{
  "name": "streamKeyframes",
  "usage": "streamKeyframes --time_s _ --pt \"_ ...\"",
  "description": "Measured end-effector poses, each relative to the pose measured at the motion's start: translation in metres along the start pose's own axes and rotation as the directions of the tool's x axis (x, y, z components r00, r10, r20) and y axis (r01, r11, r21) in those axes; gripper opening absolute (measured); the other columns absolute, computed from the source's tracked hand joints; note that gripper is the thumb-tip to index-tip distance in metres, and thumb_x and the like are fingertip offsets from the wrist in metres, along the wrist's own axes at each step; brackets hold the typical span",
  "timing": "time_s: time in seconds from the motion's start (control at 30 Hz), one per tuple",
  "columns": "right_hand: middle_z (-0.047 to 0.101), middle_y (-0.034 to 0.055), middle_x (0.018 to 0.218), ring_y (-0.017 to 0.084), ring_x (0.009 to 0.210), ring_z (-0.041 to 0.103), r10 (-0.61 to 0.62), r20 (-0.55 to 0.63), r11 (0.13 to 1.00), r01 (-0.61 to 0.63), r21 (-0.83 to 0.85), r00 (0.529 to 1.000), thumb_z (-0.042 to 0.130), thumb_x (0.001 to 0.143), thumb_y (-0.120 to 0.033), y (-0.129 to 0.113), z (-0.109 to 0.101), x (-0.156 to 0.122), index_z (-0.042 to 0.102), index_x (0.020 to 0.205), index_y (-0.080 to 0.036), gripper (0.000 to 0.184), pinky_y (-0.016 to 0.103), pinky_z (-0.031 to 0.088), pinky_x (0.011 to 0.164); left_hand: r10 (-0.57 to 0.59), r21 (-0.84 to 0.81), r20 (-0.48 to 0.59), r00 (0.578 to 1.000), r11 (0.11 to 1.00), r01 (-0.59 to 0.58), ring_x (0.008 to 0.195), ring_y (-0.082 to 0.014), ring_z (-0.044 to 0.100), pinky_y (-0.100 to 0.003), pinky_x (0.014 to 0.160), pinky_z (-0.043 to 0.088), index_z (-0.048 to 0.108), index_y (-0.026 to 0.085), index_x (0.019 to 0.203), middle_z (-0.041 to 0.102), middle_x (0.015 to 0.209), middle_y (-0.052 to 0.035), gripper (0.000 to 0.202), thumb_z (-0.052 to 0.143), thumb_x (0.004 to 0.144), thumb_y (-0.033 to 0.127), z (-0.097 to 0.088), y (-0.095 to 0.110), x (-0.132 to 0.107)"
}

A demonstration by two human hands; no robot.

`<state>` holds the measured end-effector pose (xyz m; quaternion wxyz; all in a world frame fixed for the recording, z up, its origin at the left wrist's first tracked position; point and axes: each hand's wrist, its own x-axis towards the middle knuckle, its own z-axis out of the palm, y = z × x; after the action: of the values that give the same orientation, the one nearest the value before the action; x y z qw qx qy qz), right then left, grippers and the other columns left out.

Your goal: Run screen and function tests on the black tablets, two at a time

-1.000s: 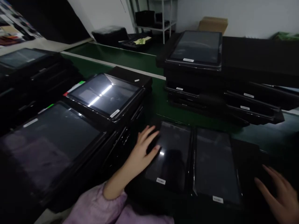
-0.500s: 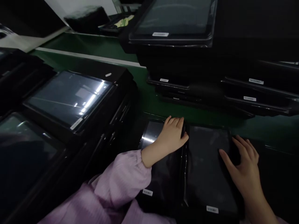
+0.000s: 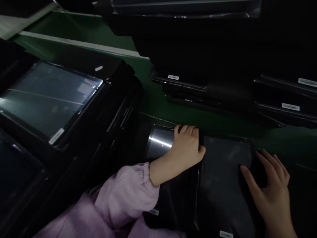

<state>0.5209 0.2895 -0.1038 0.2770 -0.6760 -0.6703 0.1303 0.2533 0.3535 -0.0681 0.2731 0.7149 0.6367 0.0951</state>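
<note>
Two dark, flat screen panels lie side by side before me, each with a small white barcode label near its lower edge. My left hand [image 3: 187, 145] rests over the upper right corner of the left screen panel [image 3: 158, 145], its fingers bent over the far edge and its thumb towards the gap between the panels. Along the right side of the right screen panel [image 3: 223, 178] is my right hand [image 3: 272, 185]. Its thumb reaches the panel's face near the edge, with the fingers spread apart from it. The undersides of both panels are hidden.
Stacked screen panels [image 3: 52, 96] with black padding stand on the left. Taller stacks stand at the back, with labelled panels [image 3: 183, 84] jutting out, and more panels [image 3: 287, 99] at the right. Beneath runs a green work surface [image 3: 158, 105] with a white strip [image 3: 81, 44].
The view has shifted down and closer, so the back stacks sit higher in the picture. My right hand appears further right, with its thumb still by the right panel. My left hand keeps its place.
</note>
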Motion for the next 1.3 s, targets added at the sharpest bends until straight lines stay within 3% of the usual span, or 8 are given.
streamKeyframes --time_s 0.2,0.33,0.57,0.67,0.73,0.83,0.9,1.3 --pt "0.065 0.0193 0.151 0.053 0.153 0.046 0.007 -0.025 1.0 -0.007 0.015 1.0 0.055 0.09 -0.095 0.003 0.002 0.006 0.073 0.135 -0.022 0.088 0.083 0.032 0.124 0.058 -0.104 0.025 0.998 0.993 -0.055 0.156 -0.0383 0.052 -0.068 0.137 0.024 0.06 0.006 0.15 0.06 0.162 -0.0236 0.057 0.058 0.095 0.02 -0.008 -0.007 -0.004" --pt "0.058 0.0183 0.161 0.057 0.156 0.039 0.093 -0.01 0.993 -0.092 0.075 0.996 0.06 0.08 -0.101 0.002 0.003 0.01 0.076 0.13 -0.023 0.094 0.085 0.039 0.117 0.069 -0.436 -0.186 0.98 0.888 -0.145 0.167 -0.0368 0.036 -0.067 0.135 0.032 0.047 0.024 0.162 0.036 0.181 -0.017 0.068 0.062 0.096 0.027 -0.013 -0.021 -0.013" --pt "0.055 0.0121 0.165 0.046 0.159 0.041 0.232 0.006 0.908 -0.218 0.358 0.973 0.076 0.082 -0.083 -0.013 -0.007 0.005 0.072 0.141 -0.028 0.081 0.072 0.032 0.132 -0.075 -0.594 -0.463 0.883 0.766 -0.246 0.163 -0.0328 0.043 -0.056 0.139 0.027 0.064 0.023 0.148 0.056 0.166 -0.0147 0.051 0.062 0.098 0.032 -0.03 -0.058 -0.029" --pt "0.052 0.0056 0.169 0.041 0.157 0.047 0.328 0.052 0.807 -0.309 0.504 0.943 0.078 0.09 -0.068 -0.022 -0.015 -0.013 0.068 0.148 -0.034 0.067 0.068 0.035 0.133 -0.03 -0.569 -0.38 0.924 0.796 -0.208 0.168 -0.0363 0.036 -0.061 0.139 0.026 0.052 0.029 0.164 0.048 0.174 -0.0137 0.065 0.066 0.102 0.045 -0.032 -0.077 -0.085" --pt "0.051 0.0032 0.171 0.043 0.156 0.049 0.341 0.063 0.79 -0.322 0.522 0.938 0.08 0.09 -0.064 -0.025 -0.018 -0.026 0.072 0.143 -0.036 0.06 0.069 0.038 0.132 0.135 -0.46 -0.096 0.986 0.873 -0.164 0.171 -0.0485 0.02 -0.073 0.13 0.038 0.037 0.041 0.173 0.024 0.187 -0.0101 0.097 0.085 0.089 0.054 -0.025 -0.087 -0.137" --pt "0.053 0.0022 0.169 0.043 0.155 0.05 0.331 0.026 0.799 -0.295 0.524 0.943 0.081 0.091 -0.058 -0.029 -0.017 -0.036 0.078 0.134 -0.035 0.048 0.07 0.038 0.132 0.031 -0.204 0.203 0.979 0.979 0.011 0.165 -0.0623 0.012 -0.08 0.101 0.06 0.01 0.058 0.174 -0.002 0.189 -0.0048 0.13 0.096 0.076 0.052 -0.006 -0.1 -0.203" --pt "0.058 0.0025 0.165 0.041 0.153 0.052 0.33 -0.014 0.811 -0.276 0.516 0.944 0.08 0.093 -0.058 -0.031 -0.015 -0.035 0.08 0.129 -0.034 0.043 0.07 0.037 0.132 -0.021 -0.128 0.149 0.989 0.991 0.04 0.163 -0.0624 0.017 -0.081 0.102 0.058 -0.003 0.063 0.17 -0.009 0.188 -0.0015 0.136 0.096 0.078 0.047 0.004 -0.108 -0.222" --pt "0.068 0.0083 0.15 0.04 0.144 0.06 0.135 -0.124 0.9 -0.069 0.431 0.983 0.078 0.097 -0.052 -0.032 -0.005 -0.022 0.083 0.119 -0.03 0.032 0.065 0.052 0.117 0.109 -0.234 -0.02 0.994 0.966 -0.111 0.168 -0.0505 0.021 -0.066 0.12 0.051 0.009 0.055 0.175 0.004 0.19 -0.0052 0.125 0.095 0.085 0.046 -0.012 -0.135 -0.172"
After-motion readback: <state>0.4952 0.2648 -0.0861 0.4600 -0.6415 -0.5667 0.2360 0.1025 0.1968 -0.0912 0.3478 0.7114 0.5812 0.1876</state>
